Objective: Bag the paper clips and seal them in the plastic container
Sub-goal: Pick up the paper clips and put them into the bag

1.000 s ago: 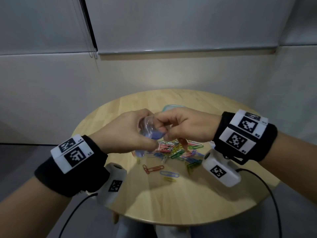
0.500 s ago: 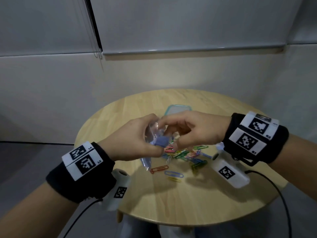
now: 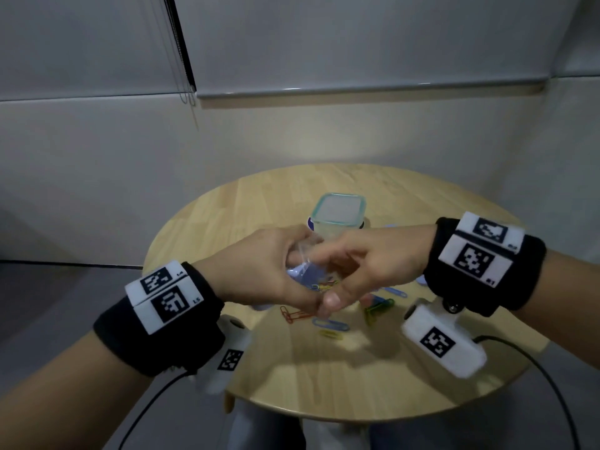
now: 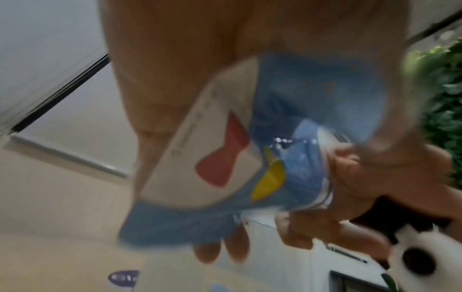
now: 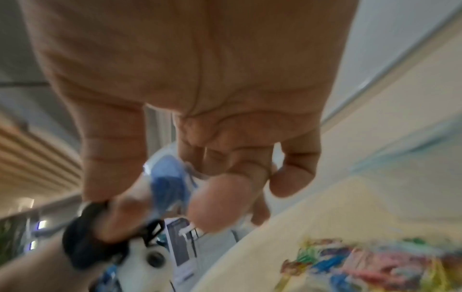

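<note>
Fingers of both hands meet above the round wooden counter (image 3: pixel 341 378), closed on one small clear plastic bag (image 3: pixel 306 264) with a blue printed panel. The left hand (image 3: pixel 259 267) curls around the bag's near side, thumb forward, while the right hand (image 3: pixel 373 264) pinches its upper edge from the other side; the right thumb tip touches the left hand's knuckles low down. In the left wrist view the bag (image 4: pixel 287 138) fills the middle, pressed between a thumb and bent fingers (image 4: pixel 300 231), its print showing red and yellow shapes. A few coloured clips show through the bag's lower part in the head view; how many is unclear.

Loose paper clips (image 3: pixel 328 323) lie scattered on the counter below and just right of the hands, red, blue, yellow and green. Behind the hands stands a square clear plastic container (image 3: pixel 339 214) with a teal rim; its contents cannot be made out.
</note>
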The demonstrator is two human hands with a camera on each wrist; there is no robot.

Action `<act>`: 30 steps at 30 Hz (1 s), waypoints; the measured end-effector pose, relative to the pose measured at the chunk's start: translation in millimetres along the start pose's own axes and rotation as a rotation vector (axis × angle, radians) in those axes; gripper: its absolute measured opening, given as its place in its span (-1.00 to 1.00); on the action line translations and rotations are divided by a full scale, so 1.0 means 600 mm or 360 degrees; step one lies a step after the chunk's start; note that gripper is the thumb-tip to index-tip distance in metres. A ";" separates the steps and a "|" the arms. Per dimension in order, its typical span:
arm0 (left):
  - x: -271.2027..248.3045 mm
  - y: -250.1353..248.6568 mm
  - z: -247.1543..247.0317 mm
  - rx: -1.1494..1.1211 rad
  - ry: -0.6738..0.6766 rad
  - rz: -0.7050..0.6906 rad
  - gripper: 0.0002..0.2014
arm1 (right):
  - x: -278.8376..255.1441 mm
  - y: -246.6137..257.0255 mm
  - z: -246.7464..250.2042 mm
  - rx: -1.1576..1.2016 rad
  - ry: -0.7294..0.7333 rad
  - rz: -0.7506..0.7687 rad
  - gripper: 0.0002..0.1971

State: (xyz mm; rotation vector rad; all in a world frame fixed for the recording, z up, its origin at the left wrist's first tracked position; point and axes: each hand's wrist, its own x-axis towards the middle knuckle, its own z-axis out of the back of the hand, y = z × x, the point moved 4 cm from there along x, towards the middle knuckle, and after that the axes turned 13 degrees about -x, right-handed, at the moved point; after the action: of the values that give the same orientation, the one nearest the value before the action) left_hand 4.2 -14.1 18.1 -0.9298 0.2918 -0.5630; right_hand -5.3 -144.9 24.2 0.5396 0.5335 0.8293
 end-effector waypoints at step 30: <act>0.033 0.074 0.037 0.0103 -0.0496 0.0047 -0.13 | 0.047 -0.135 0.078 -0.0981 -0.0589 -0.0760 -0.78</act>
State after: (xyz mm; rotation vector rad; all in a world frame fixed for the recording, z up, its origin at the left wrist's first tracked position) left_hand 45.3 10.2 -5.6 -0.9336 0.0067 -0.3904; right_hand 83.3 -178.7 1.3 -0.0170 0.0397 0.3845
